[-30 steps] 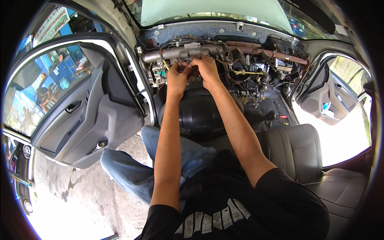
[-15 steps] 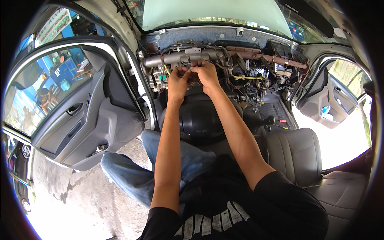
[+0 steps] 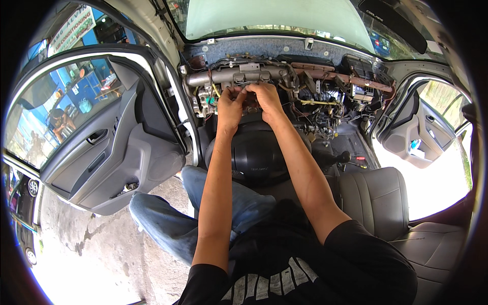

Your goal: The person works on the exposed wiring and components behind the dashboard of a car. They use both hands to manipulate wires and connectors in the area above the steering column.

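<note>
Both arms stretch forward over the black steering wheel [image 3: 258, 158] into a stripped dashboard. My left hand [image 3: 230, 109] and my right hand [image 3: 266, 99] meet just below a grey metal cross tube [image 3: 213, 77]. The fingers of each are closed, fingertips pinched close together. What they pinch is too small and partly hidden by the hands, so I cannot make it out. A bracket on the tube sits right beyond the fingertips. Left of my left hand are metal fittings and a green connector [image 3: 210, 100], with a yellow wire near them.
Bare wiring [image 3: 317, 119] and a brown cross beam [image 3: 351, 78] run along the right. The gear lever [image 3: 343, 157] rises beside a grey passenger seat [image 3: 373, 201]. Tools with red handles [image 3: 361, 158] lie on the floor. The driver's door [image 3: 101, 147] stands open at left; a person [image 3: 61, 122] is visible outside.
The view has shifted slightly, so the scene sits a little lower and to the right. My hands stay together at the tube, with the fingertips slightly rearranged.
</note>
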The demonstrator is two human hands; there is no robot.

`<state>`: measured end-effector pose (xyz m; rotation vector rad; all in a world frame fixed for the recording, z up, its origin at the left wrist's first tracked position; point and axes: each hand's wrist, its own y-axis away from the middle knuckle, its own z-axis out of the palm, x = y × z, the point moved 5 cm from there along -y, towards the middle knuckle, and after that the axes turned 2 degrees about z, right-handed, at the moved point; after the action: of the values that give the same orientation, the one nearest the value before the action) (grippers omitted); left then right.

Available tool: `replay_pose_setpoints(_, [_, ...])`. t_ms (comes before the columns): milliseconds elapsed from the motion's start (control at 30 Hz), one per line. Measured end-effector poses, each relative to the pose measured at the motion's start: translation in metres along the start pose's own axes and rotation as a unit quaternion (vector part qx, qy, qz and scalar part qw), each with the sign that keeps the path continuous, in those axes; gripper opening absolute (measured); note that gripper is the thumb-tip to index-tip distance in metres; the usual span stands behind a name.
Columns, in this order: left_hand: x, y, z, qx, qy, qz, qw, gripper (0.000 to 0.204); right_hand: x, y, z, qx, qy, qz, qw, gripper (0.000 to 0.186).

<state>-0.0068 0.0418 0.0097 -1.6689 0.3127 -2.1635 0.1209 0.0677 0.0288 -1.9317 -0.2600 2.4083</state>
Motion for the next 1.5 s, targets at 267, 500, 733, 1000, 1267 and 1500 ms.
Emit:
replay_pose_setpoints(267, [0.000,-0.001,0.001,-0.001,0.008,-0.001,1.000,0.020,0.004,0.000,-0.003,0.001,0.002,0.009,1.000,0.014])
replay_pose_setpoints(500, [0.004,0.001,0.003,-0.014,0.022,-0.003,1.000,0.022,0.008,-0.005,-0.003,-0.001,-0.028,0.005,1.000,0.018])
replay_pose_setpoints(733, [0.004,0.001,0.005,-0.018,0.051,0.000,0.999,0.023,0.006,-0.004,-0.007,0.026,-0.021,-0.008,0.999,0.019])
replay_pose_setpoints(1000, [0.005,0.000,0.004,-0.014,0.035,0.005,0.999,0.022,0.002,0.001,-0.002,0.003,-0.032,0.016,0.999,0.017])
replay_pose_setpoints(1267, [0.005,0.002,0.005,-0.029,0.053,-0.006,0.998,0.022,-0.003,0.007,0.002,-0.005,-0.061,-0.001,0.998,0.018])
replay_pose_setpoints(1500, [0.003,0.000,0.003,-0.014,0.025,-0.001,1.000,0.023,0.002,0.001,0.000,-0.007,-0.021,0.002,1.000,0.015])
